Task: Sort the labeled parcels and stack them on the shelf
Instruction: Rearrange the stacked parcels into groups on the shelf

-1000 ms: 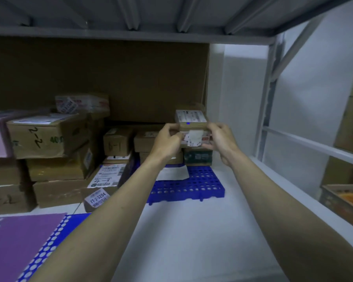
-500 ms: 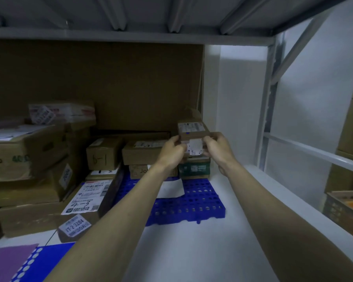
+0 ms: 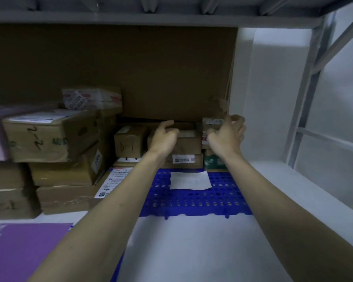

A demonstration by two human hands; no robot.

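Both hands are hovering with fingers loose, grasping nothing: left hand (image 3: pixel 164 137) near stack, right hand (image 3: pixel 227 135) beside small parcel (image 3: pixel 211 123).

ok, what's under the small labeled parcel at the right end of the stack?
Under the small labeled parcel sits a dark green box, which rests on the blue perforated mat. The right hand covers part of the parcel's front, so any layer between them cannot be seen.
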